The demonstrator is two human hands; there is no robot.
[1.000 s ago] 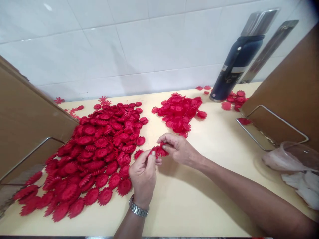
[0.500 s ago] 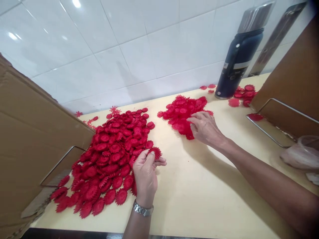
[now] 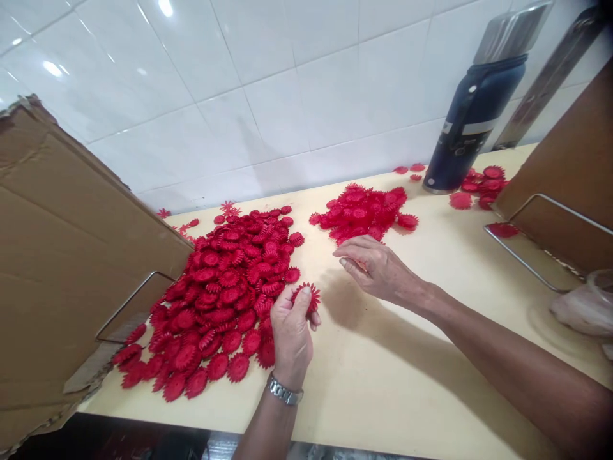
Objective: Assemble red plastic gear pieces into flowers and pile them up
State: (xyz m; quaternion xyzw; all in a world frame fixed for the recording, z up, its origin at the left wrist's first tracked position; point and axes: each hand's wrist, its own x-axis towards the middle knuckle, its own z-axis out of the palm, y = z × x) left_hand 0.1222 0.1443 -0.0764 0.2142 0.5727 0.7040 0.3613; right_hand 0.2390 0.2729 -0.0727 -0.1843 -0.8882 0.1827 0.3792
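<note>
My left hand [image 3: 293, 332], with a metal watch at the wrist, pinches a red flower-shaped piece [image 3: 310, 296] with a toothed rim between thumb and fingers. Just left of it spreads a large heap of dark red toothed discs [image 3: 225, 287]. My right hand [image 3: 376, 268] hovers over the table with fingers stretched out and the thumb a little apart; I make out nothing held in it. Right behind that hand lies a smaller pile of brighter red flower-shaped pieces [image 3: 361, 209].
A dark blue bottle [image 3: 472, 121] stands near the tiled wall [image 3: 325, 89], with more red pieces [image 3: 486, 184] beside it. Cardboard panels with wire supports flank the table, one at left [image 3: 81, 255] and one at right [image 3: 560, 166]. A plastic bag [image 3: 582, 310] lies at right.
My right hand has drawn back from the smaller pile, toward me and to the left. My left hand still holds its red piece. The whole view has shifted slightly.
</note>
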